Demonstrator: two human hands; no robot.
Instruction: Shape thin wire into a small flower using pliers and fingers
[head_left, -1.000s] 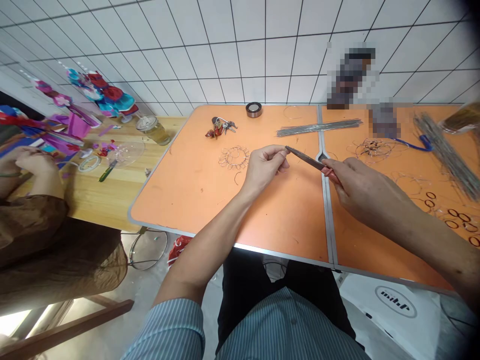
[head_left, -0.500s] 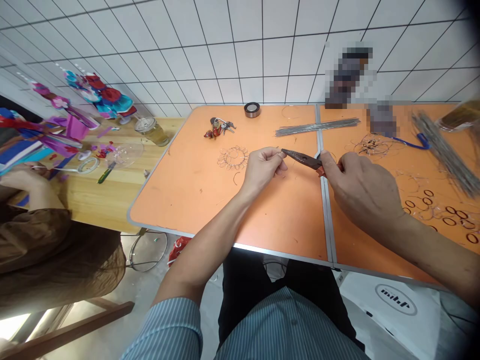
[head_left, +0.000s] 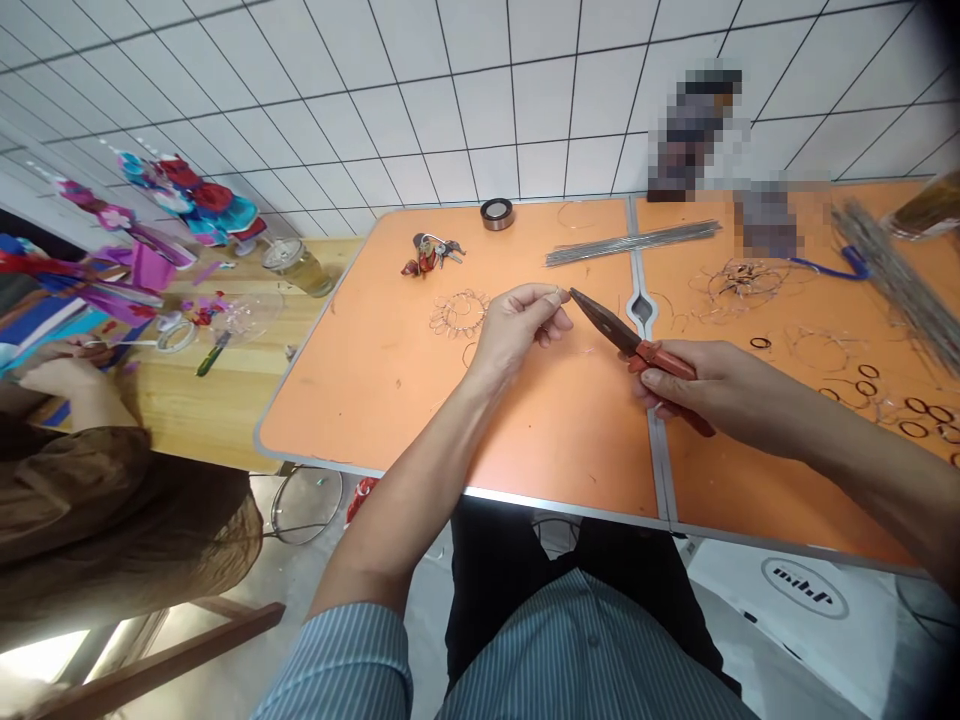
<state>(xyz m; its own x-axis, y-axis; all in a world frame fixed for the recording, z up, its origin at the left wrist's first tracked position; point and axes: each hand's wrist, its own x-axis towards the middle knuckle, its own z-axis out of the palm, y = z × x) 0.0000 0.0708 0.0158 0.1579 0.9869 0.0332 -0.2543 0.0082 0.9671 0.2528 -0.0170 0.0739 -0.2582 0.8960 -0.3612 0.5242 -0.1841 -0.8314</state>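
Note:
My left hand (head_left: 520, 325) hovers over the orange table (head_left: 420, 400), fingers pinched on a thin bit of wire that is too fine to see well. My right hand (head_left: 709, 388) grips red-handled long-nose pliers (head_left: 628, 345); their dark jaws point up-left and the tip sits right at my left fingertips. A wire flower shape (head_left: 459, 312) lies on the table just left of my left hand.
A bundle of straight wires (head_left: 631, 242), a tape roll (head_left: 496, 213), keys (head_left: 429, 253), and tangled wire (head_left: 739, 281) with small rings (head_left: 870, 385) lie on the orange table. Another person (head_left: 82, 470) works at a wooden table (head_left: 202, 400) on the left, among colourful craft pieces.
My right hand has slid lower and to the right along the pliers' handles, and the pliers now tilt more steeply. The left hand stays pinched in nearly the same place.

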